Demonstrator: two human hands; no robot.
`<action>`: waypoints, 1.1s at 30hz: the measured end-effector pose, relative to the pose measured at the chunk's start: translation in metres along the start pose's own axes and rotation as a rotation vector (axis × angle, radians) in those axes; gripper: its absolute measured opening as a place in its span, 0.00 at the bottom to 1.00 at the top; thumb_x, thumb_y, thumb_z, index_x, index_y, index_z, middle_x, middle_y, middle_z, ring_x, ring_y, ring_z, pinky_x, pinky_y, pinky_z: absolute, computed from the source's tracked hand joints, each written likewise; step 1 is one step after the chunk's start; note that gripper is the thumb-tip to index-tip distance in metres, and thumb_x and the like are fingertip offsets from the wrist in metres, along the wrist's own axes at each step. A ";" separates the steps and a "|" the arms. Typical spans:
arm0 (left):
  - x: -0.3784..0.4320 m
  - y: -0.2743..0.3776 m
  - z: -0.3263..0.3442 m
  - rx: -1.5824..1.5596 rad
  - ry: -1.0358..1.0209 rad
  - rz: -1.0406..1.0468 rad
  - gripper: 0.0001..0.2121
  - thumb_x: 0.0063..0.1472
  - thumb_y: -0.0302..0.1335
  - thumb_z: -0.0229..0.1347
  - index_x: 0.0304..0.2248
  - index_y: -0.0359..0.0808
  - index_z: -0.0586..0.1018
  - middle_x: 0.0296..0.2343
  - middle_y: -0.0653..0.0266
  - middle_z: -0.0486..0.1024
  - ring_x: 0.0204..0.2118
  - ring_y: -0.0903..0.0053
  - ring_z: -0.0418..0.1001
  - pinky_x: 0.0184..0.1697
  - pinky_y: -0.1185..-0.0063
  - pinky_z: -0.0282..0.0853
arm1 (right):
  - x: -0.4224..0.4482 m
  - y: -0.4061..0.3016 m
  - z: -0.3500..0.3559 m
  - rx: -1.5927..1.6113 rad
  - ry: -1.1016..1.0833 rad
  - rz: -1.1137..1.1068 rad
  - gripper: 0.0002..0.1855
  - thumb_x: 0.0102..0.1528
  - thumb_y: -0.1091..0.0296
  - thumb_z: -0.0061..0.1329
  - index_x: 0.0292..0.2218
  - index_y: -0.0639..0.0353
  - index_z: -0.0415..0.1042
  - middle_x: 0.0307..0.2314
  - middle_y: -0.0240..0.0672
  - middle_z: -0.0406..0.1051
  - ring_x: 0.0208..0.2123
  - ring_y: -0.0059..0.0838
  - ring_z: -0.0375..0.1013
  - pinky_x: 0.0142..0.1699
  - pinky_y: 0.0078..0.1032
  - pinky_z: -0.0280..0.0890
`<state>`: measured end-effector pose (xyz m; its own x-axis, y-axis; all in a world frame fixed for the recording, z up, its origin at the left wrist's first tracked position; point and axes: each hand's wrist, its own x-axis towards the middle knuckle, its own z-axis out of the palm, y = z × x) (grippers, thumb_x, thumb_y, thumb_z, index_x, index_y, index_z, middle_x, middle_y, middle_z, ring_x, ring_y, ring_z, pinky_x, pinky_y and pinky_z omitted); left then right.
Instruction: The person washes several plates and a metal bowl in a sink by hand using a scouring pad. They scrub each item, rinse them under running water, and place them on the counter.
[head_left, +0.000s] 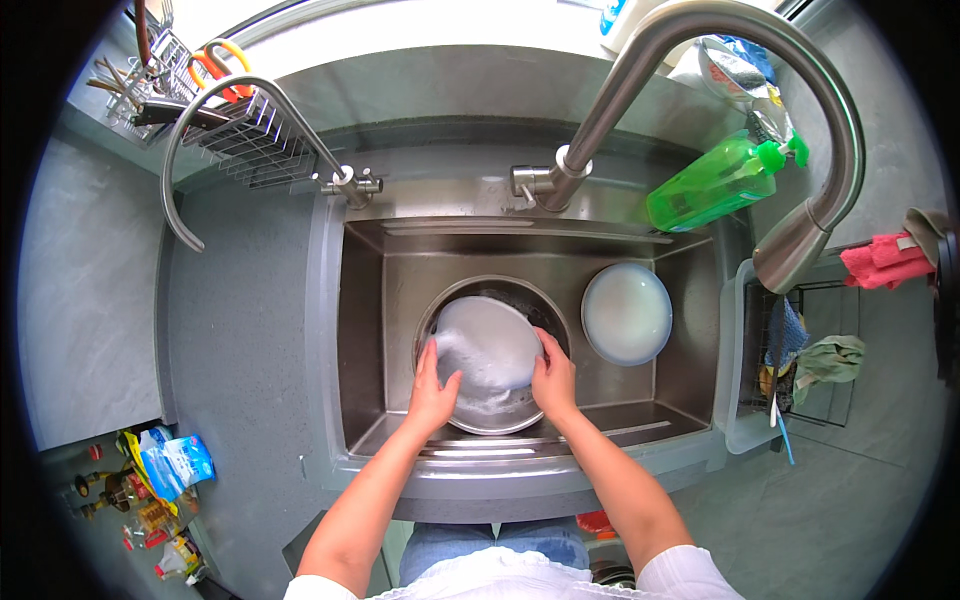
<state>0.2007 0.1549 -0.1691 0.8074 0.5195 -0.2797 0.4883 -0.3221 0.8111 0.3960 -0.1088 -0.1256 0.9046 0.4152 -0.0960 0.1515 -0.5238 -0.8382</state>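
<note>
A round steel basin (491, 431) with sudsy water stands in the stainless steel sink (525, 259). Both my hands hold a white plate (491, 337), tilted in the basin, with foam on its surface. My left hand (433, 390) is at the plate's left edge, fingers spread and thumb over the lower part. At the right edge, my right hand (553, 375) grips the rim, its fingers partly hidden. A second pale plate or shallow bowl (627, 314) lies on the sink floor to the right of the basin.
A large faucet (615, 90) arches over the right side, a thinner one (281, 97) over the left. Behind the sink's right corner leans a green soap bottle (709, 187). Wire racks (262, 154) stand back left; a plastic bin (739, 375) with cloths hangs at right. Bottles and packets lie lower left.
</note>
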 end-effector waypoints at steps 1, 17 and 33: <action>-0.002 -0.008 -0.001 -0.042 0.001 -0.070 0.53 0.87 0.37 0.74 0.96 0.36 0.56 0.91 0.36 0.66 0.86 0.43 0.78 0.86 0.57 0.78 | -0.002 -0.022 -0.008 0.001 -0.008 -0.056 0.34 0.81 0.86 0.53 0.80 0.55 0.86 0.70 0.52 0.92 0.66 0.53 0.95 0.73 0.46 0.86; 0.084 0.136 0.076 -0.528 -0.214 0.024 0.29 0.94 0.27 0.63 0.86 0.35 0.74 0.69 0.43 0.88 0.69 0.59 0.91 0.73 0.61 0.86 | -0.015 -0.013 -0.159 0.560 0.328 0.435 0.26 0.88 0.80 0.53 0.80 0.59 0.80 0.65 0.42 0.91 0.60 0.38 0.95 0.58 0.39 0.94; 0.067 0.159 0.124 -0.629 -0.562 -0.028 0.39 0.94 0.26 0.62 0.95 0.38 0.64 0.88 0.46 0.74 0.88 0.59 0.76 0.91 0.62 0.72 | 0.023 0.116 -0.171 0.638 0.379 0.865 0.33 0.84 0.82 0.54 0.84 0.59 0.67 0.72 0.55 0.81 0.66 0.59 0.92 0.59 0.62 0.99</action>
<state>0.3740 0.0400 -0.1224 0.9237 -0.0045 -0.3830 0.3697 0.2723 0.8884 0.5023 -0.2877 -0.1334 0.6857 -0.2096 -0.6971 -0.7138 -0.0062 -0.7003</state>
